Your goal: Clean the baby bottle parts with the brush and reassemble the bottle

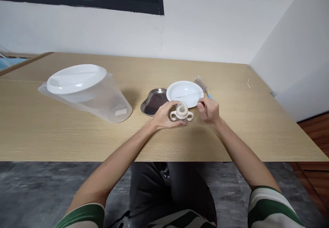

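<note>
My left hand (167,115) is wrapped round a baby bottle (182,113) with two cream side handles and a clear cap over its top. It holds the bottle upright at the near side of a white plate (177,86). Just right of the bottle, my right hand (208,110) is closed in a pinch; whatever its fingers hold, if anything, is hidden. A thin rod (189,94) crosses the plate and ends close to those fingers. Behind this hand lies a bottle brush (202,83) with a blue handle, partly covered by the hand.
A shiny metal kidney-shaped tray (145,109) lies left of the plate. Farther left, a large translucent pitcher (108,98) with a white lid leans at an angle in view. A small pale bent piece (248,83) is at the far right of the wooden table (77,135).
</note>
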`<state>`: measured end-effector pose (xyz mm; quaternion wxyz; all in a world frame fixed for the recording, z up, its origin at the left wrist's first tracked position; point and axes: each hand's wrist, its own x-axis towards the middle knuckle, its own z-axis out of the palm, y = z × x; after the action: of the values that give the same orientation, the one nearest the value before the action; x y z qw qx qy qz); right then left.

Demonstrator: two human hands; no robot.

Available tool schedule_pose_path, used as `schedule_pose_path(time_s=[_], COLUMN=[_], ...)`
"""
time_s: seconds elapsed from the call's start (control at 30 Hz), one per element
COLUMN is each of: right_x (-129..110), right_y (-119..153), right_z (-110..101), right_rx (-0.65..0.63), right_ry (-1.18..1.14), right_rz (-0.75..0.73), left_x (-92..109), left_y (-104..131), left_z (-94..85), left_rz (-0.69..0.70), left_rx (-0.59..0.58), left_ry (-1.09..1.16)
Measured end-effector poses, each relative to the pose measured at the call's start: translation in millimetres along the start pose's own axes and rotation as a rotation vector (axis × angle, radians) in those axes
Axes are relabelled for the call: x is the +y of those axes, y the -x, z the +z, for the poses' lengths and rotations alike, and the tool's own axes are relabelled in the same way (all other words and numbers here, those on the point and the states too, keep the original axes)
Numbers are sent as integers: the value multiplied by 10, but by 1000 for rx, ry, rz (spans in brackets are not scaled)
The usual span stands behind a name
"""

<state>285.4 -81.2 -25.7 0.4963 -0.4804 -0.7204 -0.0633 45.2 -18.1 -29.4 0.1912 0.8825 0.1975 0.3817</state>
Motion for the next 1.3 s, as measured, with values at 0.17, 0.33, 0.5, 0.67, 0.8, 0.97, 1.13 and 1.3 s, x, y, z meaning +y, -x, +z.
schedule_pose_path(time_s=[0.17,0.33,0.5,0.67,0.8,0.97,1.13,1.3], right_x=[-282,-402,-402,-427,-459,-462,-432,-399], right_y=[67,83,93,87,44,-6,-36,-80], right_z=[114,185,237,249,184,121,120,47], right_rx=[-78,-87,-57,-70,-75,-107,-156,-253], right_ry=[-155,-197,-253,-281,-257,-216,-268,-428], right_rz=[-43,-51,68,270,233,177,184,347], left_x=[26,73,106,166,199,167,150,163], left_y=[30,13,-32,-64,-80,-87,-77,-76], left_z=[19,-32,-29,2,7,33,6,-33], left_rz=[-94,-36,-135,-211,-245,-277,-289,-300], left_rx=[44,12,-43,-38,-34,-25,-27,-75], left_ry=[41,34,95,219,277,351,415,412])
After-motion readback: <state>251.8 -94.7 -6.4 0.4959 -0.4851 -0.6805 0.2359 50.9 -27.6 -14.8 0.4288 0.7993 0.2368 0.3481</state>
